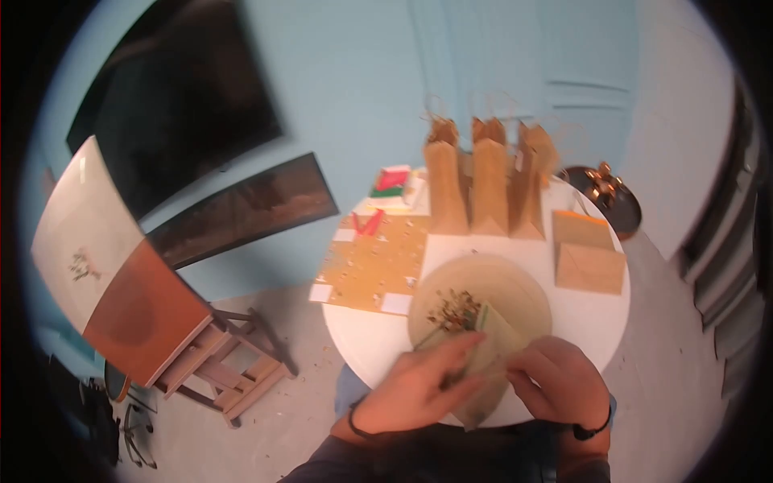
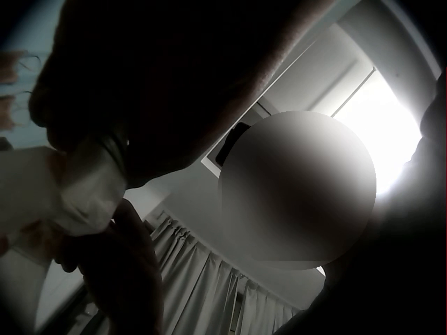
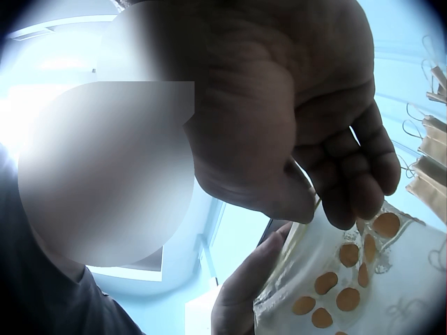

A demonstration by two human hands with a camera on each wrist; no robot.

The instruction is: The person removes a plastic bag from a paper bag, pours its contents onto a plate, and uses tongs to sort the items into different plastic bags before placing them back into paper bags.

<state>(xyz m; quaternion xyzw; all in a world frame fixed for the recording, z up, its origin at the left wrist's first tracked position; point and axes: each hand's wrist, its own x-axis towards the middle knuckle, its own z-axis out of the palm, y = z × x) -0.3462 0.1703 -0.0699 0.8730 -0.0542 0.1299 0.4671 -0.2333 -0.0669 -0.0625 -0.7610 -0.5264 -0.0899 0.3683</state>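
- Flowers point(image 1: 455, 310): one dried bunch, stems too small to count, set in one pale paper wrapper point(image 1: 506, 334) above the near part of the table point(image 1: 592, 330).
- Your left hand point(image 1: 415, 386) grips the wrapper between thumb and fingers.
- Your right hand point(image 1: 564, 378) has its fingers curled, pinching the wrapper's edge on the other side.
- On the wrapper, seen from your right wrist, you have at least eight orange spots point(image 3: 348, 299).
- One round placemat point(image 1: 531, 302) lies beneath your work.
- Three brown paper bags point(image 1: 489, 189) stand upright in a row beyond it.
- Two brown envelopes point(image 1: 590, 266) overlap at your right.
- One mustard patterned sheet point(image 1: 374, 262) lies at your left, with three white squares point(image 1: 395, 303) and one red ribbon point(image 1: 369, 222) on it.
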